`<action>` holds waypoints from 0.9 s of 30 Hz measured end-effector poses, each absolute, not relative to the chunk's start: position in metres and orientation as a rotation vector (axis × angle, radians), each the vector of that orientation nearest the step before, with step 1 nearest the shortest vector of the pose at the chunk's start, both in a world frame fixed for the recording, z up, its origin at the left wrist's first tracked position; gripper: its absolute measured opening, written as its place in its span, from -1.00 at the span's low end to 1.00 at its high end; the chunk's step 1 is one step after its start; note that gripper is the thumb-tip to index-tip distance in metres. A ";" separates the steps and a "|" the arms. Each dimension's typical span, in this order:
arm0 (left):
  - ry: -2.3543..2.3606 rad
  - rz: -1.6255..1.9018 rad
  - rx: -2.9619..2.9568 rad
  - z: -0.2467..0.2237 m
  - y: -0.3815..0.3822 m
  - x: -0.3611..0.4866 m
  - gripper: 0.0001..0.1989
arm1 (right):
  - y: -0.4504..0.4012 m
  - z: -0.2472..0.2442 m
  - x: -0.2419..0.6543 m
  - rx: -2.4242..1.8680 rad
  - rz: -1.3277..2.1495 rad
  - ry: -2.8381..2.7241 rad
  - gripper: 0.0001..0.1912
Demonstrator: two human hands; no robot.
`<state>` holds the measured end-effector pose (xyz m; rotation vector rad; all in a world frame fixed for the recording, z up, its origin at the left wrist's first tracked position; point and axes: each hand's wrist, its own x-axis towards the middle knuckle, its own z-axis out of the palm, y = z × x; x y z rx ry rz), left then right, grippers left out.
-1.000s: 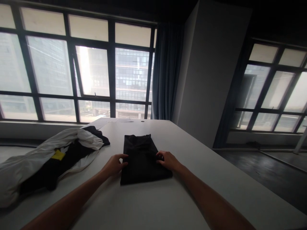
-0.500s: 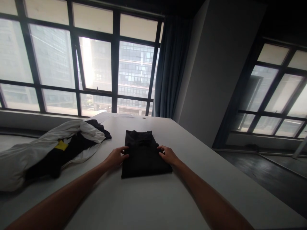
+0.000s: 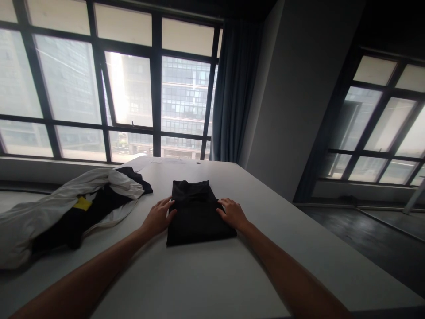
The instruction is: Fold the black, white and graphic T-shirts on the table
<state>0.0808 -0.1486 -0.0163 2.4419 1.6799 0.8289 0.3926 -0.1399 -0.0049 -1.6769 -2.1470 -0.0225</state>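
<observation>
A black garment (image 3: 199,217), folded into a neat rectangle, lies flat on the white table in front of me. What kind of garment it is, I cannot tell. My left hand (image 3: 158,216) rests at its left edge, fingers stretched forward and thumb touching the cloth. On the opposite side, my right hand (image 3: 232,213) lies along the right edge with its fingers apart and the thumb over the fabric. Neither hand grips the cloth.
A loose heap of white and black clothes (image 3: 96,199) with a yellow patch (image 3: 82,203) covers the table's left side. The white table (image 3: 192,283) runs toward the windows, with papers (image 3: 162,161) at its far end. A pillar (image 3: 285,115) stands beyond the table's right edge.
My left hand's fingers have straightened and spread from a looser pinch at the edge. The right hand's fingers have flattened too. The folded garment keeps its place and shape.
</observation>
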 end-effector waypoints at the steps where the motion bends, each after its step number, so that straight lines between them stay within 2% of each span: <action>1: 1.633 0.804 2.486 -0.016 -0.152 0.085 -0.43 | -0.141 -0.005 0.390 -1.643 -0.015 -2.171 -0.52; 7: 1.525 0.251 2.454 -0.019 -0.163 0.100 -0.12 | -0.143 -0.013 0.385 -1.697 0.328 -2.408 -0.32; 13: 1.387 0.139 2.471 -0.016 -0.155 0.076 -0.02 | -0.145 -0.011 0.391 -1.604 0.213 -2.363 -0.38; 15: 1.339 0.270 2.510 -0.015 -0.152 0.067 -0.12 | -0.147 -0.008 0.390 -1.559 0.157 -2.351 -0.42; 17: 1.356 0.489 2.500 -0.013 -0.148 0.061 -0.31 | -0.147 -0.007 0.389 -1.552 0.116 -2.339 -0.44; 20: 1.550 0.744 2.401 -0.012 -0.143 0.059 -0.45 | -0.146 -0.008 0.386 -1.628 0.066 -2.296 -0.44; 23: 1.660 0.818 2.317 -0.014 -0.136 0.062 -0.56 | -0.143 -0.011 0.384 -1.694 0.055 -2.277 -0.46; 27: 1.510 0.937 2.253 -0.014 -0.130 0.066 -0.77 | -0.138 -0.013 0.383 -1.644 0.047 -2.266 -0.54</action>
